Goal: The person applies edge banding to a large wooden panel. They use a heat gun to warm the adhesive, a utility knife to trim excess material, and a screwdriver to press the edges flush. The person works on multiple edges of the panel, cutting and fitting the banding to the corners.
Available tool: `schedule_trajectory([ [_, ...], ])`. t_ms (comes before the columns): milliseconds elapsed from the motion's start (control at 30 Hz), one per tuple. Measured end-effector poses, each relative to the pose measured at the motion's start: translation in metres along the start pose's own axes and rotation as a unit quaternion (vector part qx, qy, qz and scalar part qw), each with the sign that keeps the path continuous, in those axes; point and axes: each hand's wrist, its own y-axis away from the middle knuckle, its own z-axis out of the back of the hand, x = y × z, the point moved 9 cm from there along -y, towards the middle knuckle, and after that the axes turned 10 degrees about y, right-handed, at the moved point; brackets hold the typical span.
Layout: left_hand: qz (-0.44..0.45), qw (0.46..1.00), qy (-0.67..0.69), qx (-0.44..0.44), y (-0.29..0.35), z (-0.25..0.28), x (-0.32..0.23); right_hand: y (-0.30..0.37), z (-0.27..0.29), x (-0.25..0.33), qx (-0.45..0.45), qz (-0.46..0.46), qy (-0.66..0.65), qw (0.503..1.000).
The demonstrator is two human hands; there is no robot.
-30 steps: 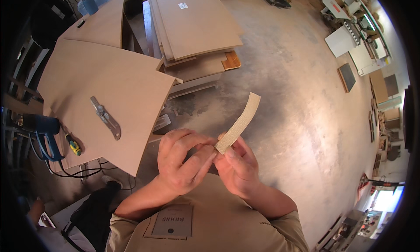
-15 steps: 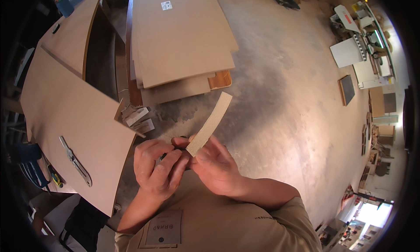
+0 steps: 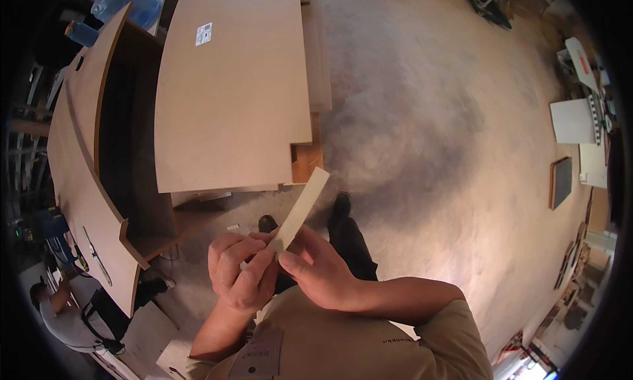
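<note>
Pale wood makes up the thin strip [image 3: 301,208] that the person pinches at its lower end with both hands. From there it slants up toward one o'clock, its free end showing against the corner of a large brown board [image 3: 231,96]. The left hand [image 3: 241,271] curls around the strip's base, its grip pressed together on it, and the right hand [image 3: 316,268] meets it from three o'clock, thumb and fingertips clamping the same end. Black shoes [image 3: 339,205] stand on the dusty concrete floor [image 3: 428,116] just beneath. At nine o'clock a cabinet panel [image 3: 82,175] stands on edge.
</note>
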Motion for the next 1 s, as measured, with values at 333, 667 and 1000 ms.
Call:
schedule_trajectory([
  [333, 0.117, 0.99, 0.077, -0.027, 0.002, -0.041, 0.039, -0.006, 0.149, 0.128, -0.159, 0.169, 0.429, 0.873],
  [667, 0.176, 0.962, 0.193, -0.08, 0.049, -0.065, 0.077, -0.044, 0.126, 0.149, -0.056, 0.294, 0.625, 0.721],
  [1000, 0.189, 0.947, 0.214, -0.149, 0.075, -0.066, 0.092, -0.064, 0.118, 0.138, -0.019, 0.3, 0.64, 0.707],
])
